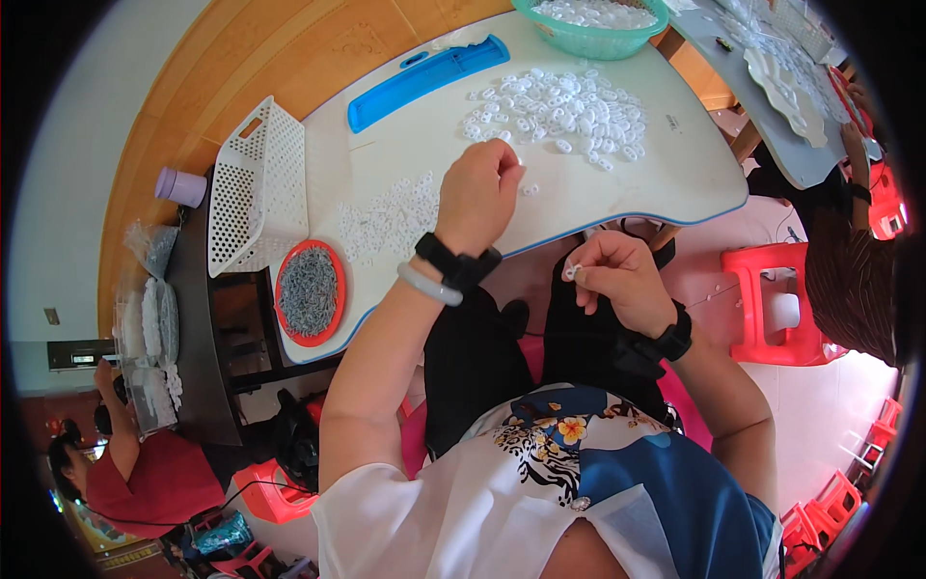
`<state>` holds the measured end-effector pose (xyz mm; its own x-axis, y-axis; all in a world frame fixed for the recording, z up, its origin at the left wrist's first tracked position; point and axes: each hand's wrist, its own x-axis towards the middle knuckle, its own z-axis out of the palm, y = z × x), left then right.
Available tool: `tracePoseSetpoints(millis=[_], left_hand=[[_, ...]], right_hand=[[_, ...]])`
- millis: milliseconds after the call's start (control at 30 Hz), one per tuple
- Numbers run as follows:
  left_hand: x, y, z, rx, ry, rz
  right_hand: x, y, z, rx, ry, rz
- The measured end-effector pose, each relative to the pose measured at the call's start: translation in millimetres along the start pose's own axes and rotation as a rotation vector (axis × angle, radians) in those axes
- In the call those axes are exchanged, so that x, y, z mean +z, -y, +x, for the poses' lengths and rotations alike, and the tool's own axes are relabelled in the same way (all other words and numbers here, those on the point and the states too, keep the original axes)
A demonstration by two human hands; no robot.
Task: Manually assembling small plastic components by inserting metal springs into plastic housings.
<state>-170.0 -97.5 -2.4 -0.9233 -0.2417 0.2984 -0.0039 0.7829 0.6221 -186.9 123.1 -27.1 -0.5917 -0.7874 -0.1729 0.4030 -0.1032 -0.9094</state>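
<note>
My left hand is over the white table, fingers closed in a pinch beside the pile of white oval plastic pieces. What its fingertips hold, if anything, is too small to make out. Over my lap, just off the table's front edge, my right hand pinches a small white plastic piece between thumb and forefinger. A scatter of smaller white plastic pieces lies left of my left hand. Grey metal screw-like parts fill a red round tray at the table's left corner.
A blue long tray lies along the table's far side, and a green basin of white pieces stands beyond the pile. A white perforated basket borders the left end. Red stools stand right; other people sit nearby on both sides.
</note>
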Motion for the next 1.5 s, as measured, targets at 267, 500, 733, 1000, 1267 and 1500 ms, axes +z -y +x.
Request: tracePoseSetpoints(millis=[267, 500, 733, 1000, 1267, 1500], left_hand=[[32.3, 27.9, 27.7, 0.013, 0.098, 0.267], [22.0, 20.0, 21.0, 0.000, 0.197, 0.352], [14.2, 20.2, 17.9, -0.146, 0.183, 0.045], [-13.9, -23.4, 3.0, -0.347, 0.303, -0.603], [-35.5, -89.3, -58.3, -0.287, 0.334, -1.106], [-43.6, -101.1, -84.5, -0.139, 0.319, -1.059]], right_hand=[[-7.9, -17.4, -11.5, -0.004, 0.015, 0.082], [-16.1, -21.7, -12.8, -0.011, -0.001, 0.081], [-21.7, -15.2, -11.6, -0.055, -0.064, 0.099], [-27.1, -12.0, -14.8, -0.104, -0.068, 0.079], [-22.8, -0.5, -20.5, -0.181, -0.094, 0.104], [-4.2, 29.4, -45.2, -0.350, -0.039, 0.072]])
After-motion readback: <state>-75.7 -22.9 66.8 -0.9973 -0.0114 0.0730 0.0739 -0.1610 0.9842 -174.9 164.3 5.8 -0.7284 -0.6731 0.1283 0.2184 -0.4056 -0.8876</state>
